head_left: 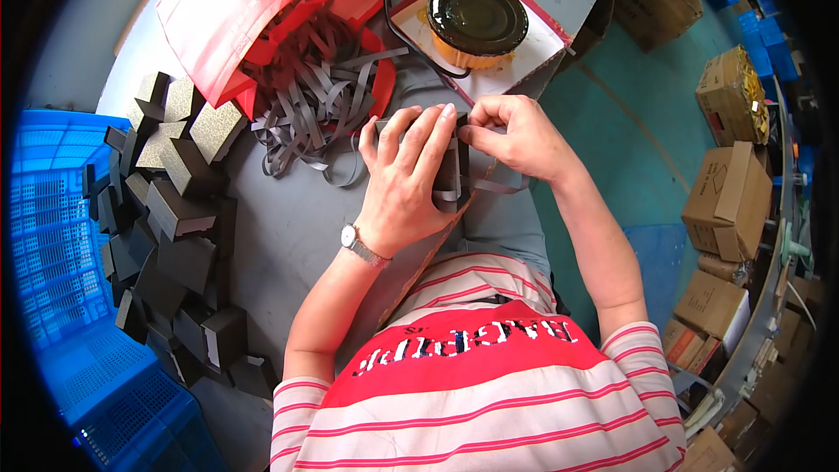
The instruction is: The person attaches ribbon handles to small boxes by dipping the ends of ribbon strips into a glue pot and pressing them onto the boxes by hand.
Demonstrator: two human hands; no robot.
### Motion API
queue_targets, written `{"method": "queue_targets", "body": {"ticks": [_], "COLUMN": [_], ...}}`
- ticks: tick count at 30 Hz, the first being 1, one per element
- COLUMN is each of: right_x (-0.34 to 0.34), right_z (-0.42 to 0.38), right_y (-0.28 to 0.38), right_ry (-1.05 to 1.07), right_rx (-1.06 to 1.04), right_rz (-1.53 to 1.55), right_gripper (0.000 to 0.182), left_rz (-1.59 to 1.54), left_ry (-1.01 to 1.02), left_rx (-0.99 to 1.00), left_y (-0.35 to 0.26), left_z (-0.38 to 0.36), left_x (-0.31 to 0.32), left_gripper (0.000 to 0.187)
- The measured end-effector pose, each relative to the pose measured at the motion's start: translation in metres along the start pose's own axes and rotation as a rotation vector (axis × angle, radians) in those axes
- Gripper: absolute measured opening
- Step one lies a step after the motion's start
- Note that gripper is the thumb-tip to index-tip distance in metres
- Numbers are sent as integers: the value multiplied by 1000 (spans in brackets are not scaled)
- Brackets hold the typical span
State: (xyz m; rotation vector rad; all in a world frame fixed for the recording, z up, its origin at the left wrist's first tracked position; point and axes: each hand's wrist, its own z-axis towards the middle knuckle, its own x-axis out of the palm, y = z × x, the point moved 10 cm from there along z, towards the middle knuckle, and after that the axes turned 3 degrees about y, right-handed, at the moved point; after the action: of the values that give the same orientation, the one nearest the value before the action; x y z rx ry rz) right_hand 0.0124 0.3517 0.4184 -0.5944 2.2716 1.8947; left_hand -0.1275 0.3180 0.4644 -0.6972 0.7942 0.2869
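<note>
**Holding a dark rectangular box (449, 177) near the grey, smooth counter's (271, 210) edge**

Your left forearm could topple the loose pile of black boxes (183, 262) if it swings wide. Your left hand (406, 162) spans the held box; uneven pressure could tilt it. Your right hand (520, 135) is pinched narrow beside it, though you can't tell on what; a snag could crease the thin grey strip (498, 186). Green floor (603, 122) lies right, a blue perforated plastic crate (52, 227) left, a glossy red bag (227, 26) ahead.
</note>
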Motion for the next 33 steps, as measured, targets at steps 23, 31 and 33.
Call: {"method": "queue_targets", "body": {"ticks": [23, 31, 33], "right_x": [45, 149, 164], "right_z": [-7, 1, 10], "right_y": [20, 88, 82], "right_ry": [-6, 130, 147], "right_rx": [-292, -849, -872], "right_rz": [4, -512, -577], "right_gripper": [14, 19, 20], "left_rz": [47, 539, 527], "left_ry": [167, 154, 155], "left_rx": [-291, -1019, -1085], "left_y": [2, 16, 0], "left_z": [-82, -243, -265], "left_x": [-63, -137, -138], "left_gripper": [107, 114, 113]}}
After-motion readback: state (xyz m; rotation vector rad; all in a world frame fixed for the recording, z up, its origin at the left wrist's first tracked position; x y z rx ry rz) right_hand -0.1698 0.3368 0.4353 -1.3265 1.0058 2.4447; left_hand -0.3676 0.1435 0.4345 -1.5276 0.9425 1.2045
